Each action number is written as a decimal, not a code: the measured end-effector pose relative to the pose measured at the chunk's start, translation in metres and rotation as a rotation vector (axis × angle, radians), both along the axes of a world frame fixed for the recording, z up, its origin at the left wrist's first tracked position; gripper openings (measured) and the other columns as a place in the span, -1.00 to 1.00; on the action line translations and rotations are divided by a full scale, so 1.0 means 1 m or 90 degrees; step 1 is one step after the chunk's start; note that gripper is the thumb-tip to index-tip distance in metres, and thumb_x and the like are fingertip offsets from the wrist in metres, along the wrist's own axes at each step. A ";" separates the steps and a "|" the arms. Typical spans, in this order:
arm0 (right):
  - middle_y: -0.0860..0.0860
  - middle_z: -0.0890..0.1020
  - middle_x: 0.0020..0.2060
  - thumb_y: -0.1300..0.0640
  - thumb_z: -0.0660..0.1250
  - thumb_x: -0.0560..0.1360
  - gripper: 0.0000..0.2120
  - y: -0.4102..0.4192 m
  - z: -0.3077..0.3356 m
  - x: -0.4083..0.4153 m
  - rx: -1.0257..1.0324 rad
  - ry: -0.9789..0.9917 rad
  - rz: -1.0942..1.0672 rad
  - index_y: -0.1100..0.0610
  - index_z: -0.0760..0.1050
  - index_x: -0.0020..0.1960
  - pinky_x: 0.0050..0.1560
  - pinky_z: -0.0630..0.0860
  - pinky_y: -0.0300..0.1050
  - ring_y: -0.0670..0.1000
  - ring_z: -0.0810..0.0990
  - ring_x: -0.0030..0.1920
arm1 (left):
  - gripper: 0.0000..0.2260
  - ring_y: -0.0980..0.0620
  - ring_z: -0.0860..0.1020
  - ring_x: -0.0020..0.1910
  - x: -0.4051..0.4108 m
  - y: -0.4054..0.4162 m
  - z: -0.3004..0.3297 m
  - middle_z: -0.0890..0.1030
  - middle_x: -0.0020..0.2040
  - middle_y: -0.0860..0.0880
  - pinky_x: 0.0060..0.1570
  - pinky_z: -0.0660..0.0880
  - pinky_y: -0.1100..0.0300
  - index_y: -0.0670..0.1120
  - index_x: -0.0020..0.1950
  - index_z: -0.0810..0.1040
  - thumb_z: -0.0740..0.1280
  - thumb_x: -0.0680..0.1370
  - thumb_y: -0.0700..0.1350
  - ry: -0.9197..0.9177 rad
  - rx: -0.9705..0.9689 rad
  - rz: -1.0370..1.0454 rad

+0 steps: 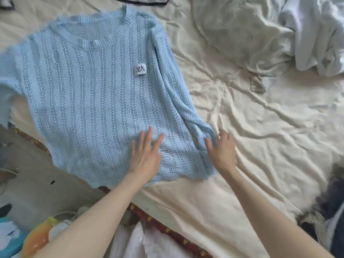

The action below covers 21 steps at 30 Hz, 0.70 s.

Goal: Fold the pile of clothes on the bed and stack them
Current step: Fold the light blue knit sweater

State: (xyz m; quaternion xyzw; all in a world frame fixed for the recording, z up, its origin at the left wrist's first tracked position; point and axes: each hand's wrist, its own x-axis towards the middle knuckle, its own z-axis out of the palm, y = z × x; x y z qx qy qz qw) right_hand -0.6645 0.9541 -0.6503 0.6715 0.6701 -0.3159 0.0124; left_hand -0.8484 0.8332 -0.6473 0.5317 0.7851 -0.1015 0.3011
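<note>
one light blue open-knit sweater (pixel 93 101) is lying flat on the bed (pixel 251 146), front up, neckline pointing toward 11 o'clock, hem toward 5 o'clock, a small white label (pixel 140 69) showing on the chest. its right-side sleeve is lying folded in along the body's edge. left hand (pixel 145 155) is resting palm down, fingers spread and gripping nothing, on the knit near the hem. right hand (pixel 222 151), at 3 o'clock of the left, is sitting at the folded sleeve's cuff, fingers loosely curled against the knit; cannot tell whether it is pinching the fabric. one heap of pale, unfolded clothes (pixel 279 34) is lying at 2 o'clock of the sweater, well apart. cream sheet is lying wrinkled throughout.
</note>
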 end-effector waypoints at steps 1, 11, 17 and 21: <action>0.19 0.42 0.23 -0.01 0.31 0.51 -0.51 0.010 -0.005 -0.001 -0.043 -0.047 0.051 0.24 0.36 0.33 0.17 0.35 0.07 0.21 0.37 0.26 | -0.45 -0.13 -0.29 0.51 -0.001 0.000 -0.002 -0.32 0.54 -0.07 0.45 -0.19 -0.14 0.10 0.54 -0.23 0.02 0.65 -0.03 -0.016 -0.043 -0.013; -0.05 0.53 -0.35 0.16 0.32 0.48 -0.90 0.088 0.055 -0.015 0.153 0.299 -0.209 0.18 0.57 -0.13 -0.23 0.36 -0.21 -0.09 0.49 -0.25 | -0.77 0.02 0.45 0.19 -0.031 0.038 0.031 0.49 0.22 -0.01 0.15 0.37 0.11 0.01 0.20 0.48 0.11 0.65 0.00 -0.425 -0.040 0.409; 0.08 0.68 -0.15 0.35 0.38 0.40 -0.83 0.009 0.096 -0.060 0.224 0.387 0.296 0.24 0.66 -0.04 -0.15 0.49 -0.20 0.00 0.66 -0.20 | -0.72 0.00 0.64 -0.08 -0.056 0.095 0.073 0.68 -0.05 -0.09 0.06 0.53 0.03 -0.07 0.09 0.47 0.28 0.52 0.09 -0.835 0.053 0.741; 0.12 0.67 -0.02 0.30 0.34 0.49 -0.82 -0.032 0.078 -0.074 0.061 0.353 0.432 0.25 0.64 0.06 0.00 0.54 0.00 0.14 0.65 -0.02 | -0.64 0.00 0.61 -0.21 -0.057 0.101 0.077 0.62 -0.07 -0.14 -0.25 0.57 0.20 -0.16 0.25 0.44 0.38 0.48 -0.28 -0.695 0.008 0.679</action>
